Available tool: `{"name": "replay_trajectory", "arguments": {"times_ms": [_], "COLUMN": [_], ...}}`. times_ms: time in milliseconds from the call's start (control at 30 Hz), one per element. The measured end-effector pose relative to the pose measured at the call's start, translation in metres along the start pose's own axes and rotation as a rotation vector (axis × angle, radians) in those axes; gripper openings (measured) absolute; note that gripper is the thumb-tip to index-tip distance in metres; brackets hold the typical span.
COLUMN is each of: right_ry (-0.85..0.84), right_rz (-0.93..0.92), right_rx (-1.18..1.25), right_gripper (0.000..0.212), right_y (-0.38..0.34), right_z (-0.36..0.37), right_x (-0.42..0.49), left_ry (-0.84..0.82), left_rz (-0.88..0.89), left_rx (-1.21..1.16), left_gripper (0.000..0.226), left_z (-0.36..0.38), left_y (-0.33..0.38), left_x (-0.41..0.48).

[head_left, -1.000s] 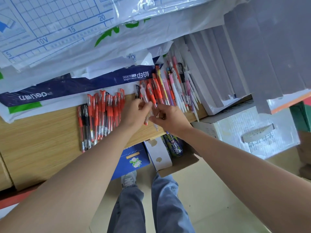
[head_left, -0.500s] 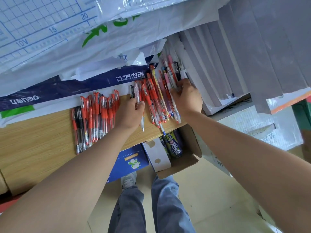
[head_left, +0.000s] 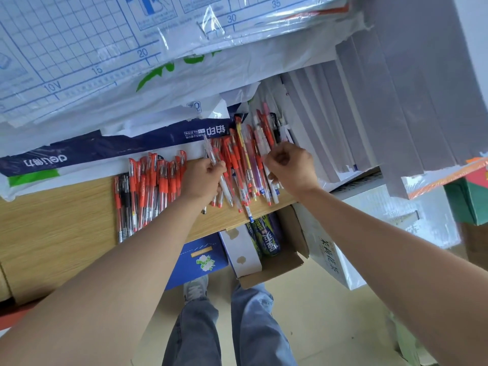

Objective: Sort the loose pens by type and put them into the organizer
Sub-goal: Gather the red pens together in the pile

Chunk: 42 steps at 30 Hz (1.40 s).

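Note:
A row of red-capped gel pens [head_left: 148, 186], with a black one at its left, lies side by side on the wooden shelf [head_left: 52, 233]. To its right is a mixed pile of red, pink, yellow and white pens [head_left: 245, 165]. My left hand [head_left: 203, 178] rests between the two groups and pinches a clear pen [head_left: 211, 151] that points away from me. My right hand [head_left: 290, 170] is at the pile's right edge, its fingers curled on a pen there. Grey upright dividers [head_left: 343, 114] stand just right of the pile.
Plastic-wrapped paper packs [head_left: 105, 75] and a blue-banded pack [head_left: 79, 151] crowd the back of the shelf. Below the shelf edge are an open cardboard box [head_left: 274, 268], a blue box [head_left: 200, 260] and a white carton [head_left: 330, 254]. My legs stand on the floor.
My right hand has drawn back from the top of the mixed pile toward me, its fingers curled. My left hand has lifted the clear pen so that it points up over the pile.

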State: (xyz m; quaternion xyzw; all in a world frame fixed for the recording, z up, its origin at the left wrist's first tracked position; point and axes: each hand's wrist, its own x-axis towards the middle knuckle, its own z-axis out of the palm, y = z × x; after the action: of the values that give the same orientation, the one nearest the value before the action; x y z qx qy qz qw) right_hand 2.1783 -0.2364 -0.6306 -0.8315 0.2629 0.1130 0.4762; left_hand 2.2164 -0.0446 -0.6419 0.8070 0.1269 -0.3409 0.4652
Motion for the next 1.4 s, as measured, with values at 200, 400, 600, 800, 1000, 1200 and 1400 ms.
{"name": "replay_trajectory", "arguments": {"times_ms": [200, 400, 600, 800, 1000, 1200, 1400], "right_ry": [-0.379, -0.529, -0.634, -0.731, -0.705, -0.62, -0.548], "right_rz": [-0.078, -0.108, -0.113, -0.116, -0.105, -0.056, -0.117], "right_rx": [0.031, 0.006, -0.083, -0.154, -0.269, -0.37, -0.497], "right_gripper": [0.011, 0.007, 0.027, 0.026, 0.027, 0.031, 0.006], "right_y": [-0.007, -0.032, -0.071, -0.099, -0.129, -0.155, -0.162], "right_z": [0.011, 0.028, 0.084, 0.156, 0.249, 0.346, 0.4], "right_x": [-0.032, -0.047, -0.068, -0.093, -0.122, -0.137, -0.141], "left_ry": [-0.064, -0.013, 0.063, 0.154, 0.361, 0.43, 0.336], "left_rz": [-0.028, -0.01, -0.025, -0.025, -0.018, 0.021, 0.058], "left_rx": [-0.326, -0.329, -0.347, -0.227, 0.171, 0.427, 0.501], "left_gripper": [0.017, 0.027, 0.021, 0.034, 0.019, 0.027, 0.044], "left_z": [-0.002, -0.028, -0.074, -0.14, -0.222, -0.292, -0.31], "left_y": [0.017, 0.004, -0.027, -0.086, -0.173, -0.242, -0.273], "left_x": [-0.016, -0.038, -0.069, -0.092, -0.106, -0.106, -0.095]}}
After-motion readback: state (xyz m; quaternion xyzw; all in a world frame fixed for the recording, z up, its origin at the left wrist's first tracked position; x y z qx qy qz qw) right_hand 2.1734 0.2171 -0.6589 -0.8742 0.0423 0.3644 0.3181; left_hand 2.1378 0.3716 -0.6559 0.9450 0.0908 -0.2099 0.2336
